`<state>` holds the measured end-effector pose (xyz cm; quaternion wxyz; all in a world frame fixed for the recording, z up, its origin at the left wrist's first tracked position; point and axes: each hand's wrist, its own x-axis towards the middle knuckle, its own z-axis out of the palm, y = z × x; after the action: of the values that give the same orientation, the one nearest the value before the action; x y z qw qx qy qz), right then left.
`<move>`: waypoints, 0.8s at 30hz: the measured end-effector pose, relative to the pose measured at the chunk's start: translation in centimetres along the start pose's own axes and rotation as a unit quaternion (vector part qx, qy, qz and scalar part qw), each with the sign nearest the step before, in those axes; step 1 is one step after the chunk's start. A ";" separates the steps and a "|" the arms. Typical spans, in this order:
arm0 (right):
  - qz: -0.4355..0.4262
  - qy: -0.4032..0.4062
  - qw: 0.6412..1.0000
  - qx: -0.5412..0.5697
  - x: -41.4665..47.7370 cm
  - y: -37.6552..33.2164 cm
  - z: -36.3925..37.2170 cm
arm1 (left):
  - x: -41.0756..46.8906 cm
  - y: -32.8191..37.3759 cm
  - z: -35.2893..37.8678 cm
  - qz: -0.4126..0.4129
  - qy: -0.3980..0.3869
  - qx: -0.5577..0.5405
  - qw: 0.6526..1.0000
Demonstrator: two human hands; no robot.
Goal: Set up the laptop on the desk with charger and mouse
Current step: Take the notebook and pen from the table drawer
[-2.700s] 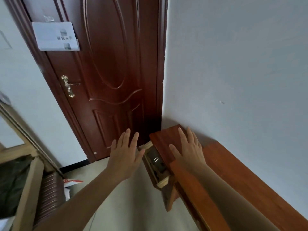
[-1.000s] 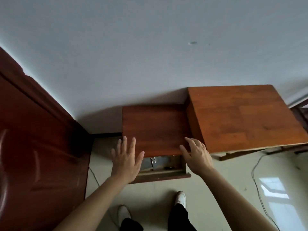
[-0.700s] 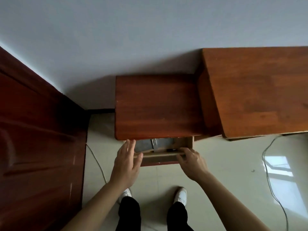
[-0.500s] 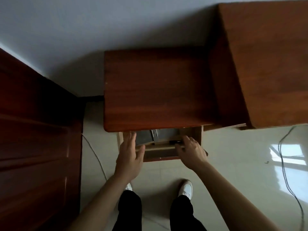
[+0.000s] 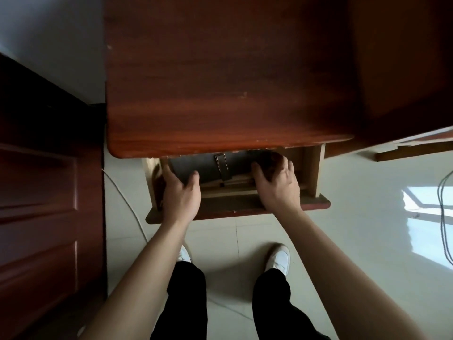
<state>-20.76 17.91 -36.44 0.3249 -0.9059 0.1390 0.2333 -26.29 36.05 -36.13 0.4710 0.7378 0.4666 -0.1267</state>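
Head camera looks steeply down, close over the open drawer [image 5: 311, 173].

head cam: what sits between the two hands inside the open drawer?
In the head view, a flat dark grey slab, probably the laptop, with a metal clip on it, lies between the left hand and right hand in the drawer.
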 end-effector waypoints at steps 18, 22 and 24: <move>0.140 -0.018 0.944 0.297 -1.8 -1.0 -2.4 | -2.8 -0.4 -1.8 0.020 -0.011 0.010 1.000; 0.157 -0.083 0.907 0.382 -3.5 0.4 -2.5 | -3.8 -0.6 -3.0 0.017 0.023 0.004 1.000; 0.168 -0.112 0.892 0.405 -4.9 1.7 -3.2 | -4.2 -0.3 -3.6 -0.031 0.027 -0.021 0.999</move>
<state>-24.58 15.00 -32.65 0.6329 -0.6273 0.3339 0.3074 -29.64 36.58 -31.79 0.4696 0.7160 0.5044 -0.1112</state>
